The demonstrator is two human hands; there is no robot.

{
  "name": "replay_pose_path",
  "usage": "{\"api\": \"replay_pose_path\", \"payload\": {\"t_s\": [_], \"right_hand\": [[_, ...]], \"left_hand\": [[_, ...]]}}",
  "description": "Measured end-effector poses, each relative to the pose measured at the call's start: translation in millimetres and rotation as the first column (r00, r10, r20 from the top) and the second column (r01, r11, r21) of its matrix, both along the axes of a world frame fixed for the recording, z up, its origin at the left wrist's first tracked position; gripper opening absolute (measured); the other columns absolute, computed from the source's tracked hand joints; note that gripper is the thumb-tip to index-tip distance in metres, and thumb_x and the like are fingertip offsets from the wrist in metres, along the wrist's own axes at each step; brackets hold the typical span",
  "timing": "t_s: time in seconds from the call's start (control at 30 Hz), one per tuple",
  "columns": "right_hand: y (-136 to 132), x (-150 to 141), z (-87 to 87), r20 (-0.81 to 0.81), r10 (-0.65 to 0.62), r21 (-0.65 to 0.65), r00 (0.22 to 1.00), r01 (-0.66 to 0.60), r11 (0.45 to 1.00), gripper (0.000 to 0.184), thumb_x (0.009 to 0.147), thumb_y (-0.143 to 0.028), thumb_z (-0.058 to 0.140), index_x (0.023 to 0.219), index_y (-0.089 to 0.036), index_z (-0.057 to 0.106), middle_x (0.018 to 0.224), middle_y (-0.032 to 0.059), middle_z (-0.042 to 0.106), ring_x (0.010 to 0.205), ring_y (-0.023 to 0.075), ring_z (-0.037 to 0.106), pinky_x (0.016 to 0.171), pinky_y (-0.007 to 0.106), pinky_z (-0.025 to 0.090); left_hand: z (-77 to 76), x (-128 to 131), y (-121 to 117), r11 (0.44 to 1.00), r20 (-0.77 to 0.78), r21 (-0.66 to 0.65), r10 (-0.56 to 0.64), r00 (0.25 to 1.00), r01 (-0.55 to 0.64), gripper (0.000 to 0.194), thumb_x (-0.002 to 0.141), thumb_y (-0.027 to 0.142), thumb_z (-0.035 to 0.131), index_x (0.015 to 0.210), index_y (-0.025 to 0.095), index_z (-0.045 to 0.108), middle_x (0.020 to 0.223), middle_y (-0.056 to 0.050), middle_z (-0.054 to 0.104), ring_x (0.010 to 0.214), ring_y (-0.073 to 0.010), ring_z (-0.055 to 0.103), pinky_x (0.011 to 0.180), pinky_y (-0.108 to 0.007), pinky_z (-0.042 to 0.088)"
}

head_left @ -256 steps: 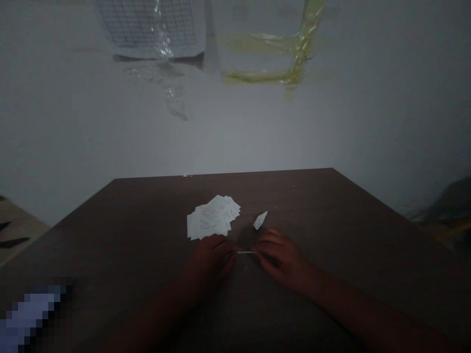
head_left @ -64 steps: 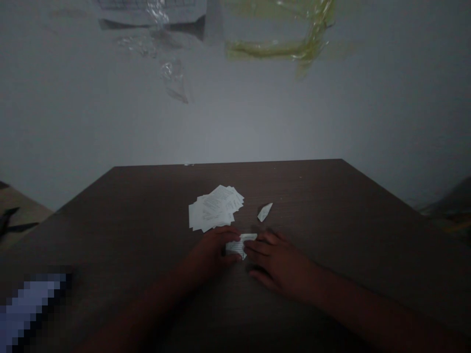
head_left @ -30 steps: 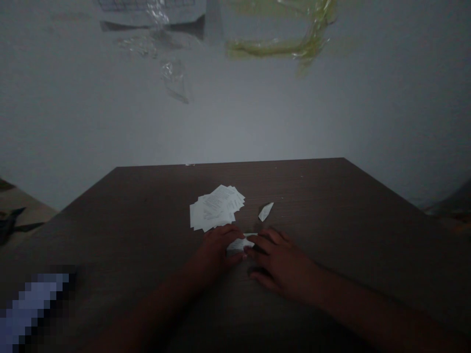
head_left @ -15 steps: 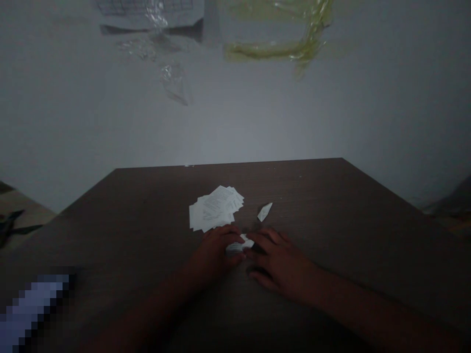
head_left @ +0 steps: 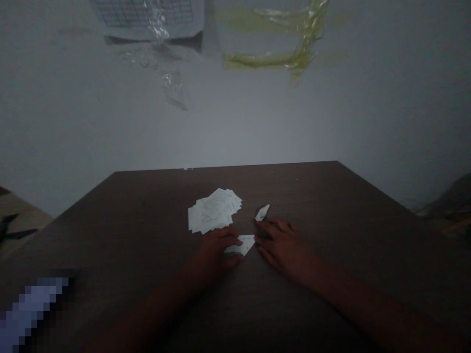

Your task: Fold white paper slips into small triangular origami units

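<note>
Noted paper pile point(head_left: 214, 211) beyond left grip point(head_left: 218, 250), itself clamped on folded slip point(head_left: 247, 243); creased scrap point(head_left: 262, 213) beside right grip point(head_left: 285, 247), spread apart. Found slip lying crosswise, pointing rightward.

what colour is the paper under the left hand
The paper is white with faint print: head view.
</note>
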State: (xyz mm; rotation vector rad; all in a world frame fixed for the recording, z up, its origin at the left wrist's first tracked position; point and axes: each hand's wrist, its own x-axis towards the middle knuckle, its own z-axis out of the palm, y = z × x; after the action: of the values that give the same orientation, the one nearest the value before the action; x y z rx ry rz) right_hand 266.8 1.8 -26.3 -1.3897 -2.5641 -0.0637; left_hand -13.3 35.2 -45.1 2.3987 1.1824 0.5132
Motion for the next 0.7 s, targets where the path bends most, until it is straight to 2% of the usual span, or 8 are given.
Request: {"api": "replay_pose_path", "payload": {"t_s": [0.1, 0.2, 0.33, 0.5, 0.7], "right_hand": [[-0.8, -2.8, -4.8, -0.050, 0.057, 0.038, 0.997, -0.055, 0.998, 0.027, 0.112, -0.022, 0.070, 0.133, -0.022, 0.087, 0.157, 0.0190, 0.077, 0.139, 0.0458, 0.070, 0.105, 0.067, 0.063], [-4.5, -8.3, -10.7, -0.109, 0.182, 0.062, 0.977, -0.176, 0.982, 0.026, 0.112, -0.017, 0.069, 0.133, -0.021, 0.085, 0.142, 0.0159, 0.084, 0.133, 0.0392, 0.074, 0.108, 0.059, 0.063], [-8.1, -13.8, -16.3, -0.151, 0.328, 0.021, 0.932, -0.329, 0.944, 0.026, 0.110, -0.012, 0.070, 0.130, -0.018, 0.083, 0.135, 0.0121, 0.087, 0.123, 0.0317, 0.079, 0.112, 0.049, 0.063], [-9.1, -14.7, -13.6, -0.151, 0.318, -0.052, 0.936, -0.329, 0.943, 0.033, 0.109, -0.011, 0.067, 0.138, -0.017, 0.082, 0.139, 0.0129, 0.086, 0.125, 0.0333, 0.080, 0.115, 0.052, 0.063], [-14.6, -12.9, -8.0, -0.185, 0.316, -0.091, 0.931, -0.336, 0.937, 0.042, 0.111, -0.012, 0.060, 0.148, -0.014, 0.079, 0.150, 0.0186, 0.082, 0.140, 0.0346, 0.078, 0.125, 0.055, 0.060]], "left_hand": [[-3.6, -1.1, 0.2, 1.000, 0.004, 0.019, 0.000, 1.000, 0.000, 0.035, 0.095, 0.023, 0.094, 0.129, 0.027, 0.088, 0.150, -0.011, 0.081, 0.142, -0.0366, 0.076, 0.127, -0.059, 0.058], [-7.3, -2.8, -0.9, 1.000, 0.013, 0.027, 0.002, 1.000, -0.002, 0.037, 0.096, 0.023, 0.093, 0.132, 0.028, 0.088, 0.151, -0.011, 0.080, 0.143, -0.0372, 0.074, 0.128, -0.061, 0.057], [-8.7, -7.1, -0.8, 1.000, 0.040, 0.000, -0.025, 0.999, 0.025, 0.039, 0.096, 0.023, 0.092, 0.134, 0.031, 0.088, 0.152, -0.010, 0.080, 0.145, -0.0362, 0.073, 0.129, -0.058, 0.057], [-3.0, -12.7, 0.5, 0.996, 0.088, -0.089, -0.014, 0.996, 0.022, 0.046, 0.096, 0.024, 0.089, 0.141, 0.029, 0.084, 0.155, -0.011, 0.079, 0.148, -0.0357, 0.072, 0.132, -0.058, 0.056], [1.7, -11.6, -1.8, 0.995, 0.082, -0.102, 0.001, 0.997, 0.007, 0.047, 0.096, 0.020, 0.085, 0.142, 0.028, 0.081, 0.157, -0.010, 0.078, 0.149, -0.0333, 0.072, 0.132, -0.058, 0.056]]}}
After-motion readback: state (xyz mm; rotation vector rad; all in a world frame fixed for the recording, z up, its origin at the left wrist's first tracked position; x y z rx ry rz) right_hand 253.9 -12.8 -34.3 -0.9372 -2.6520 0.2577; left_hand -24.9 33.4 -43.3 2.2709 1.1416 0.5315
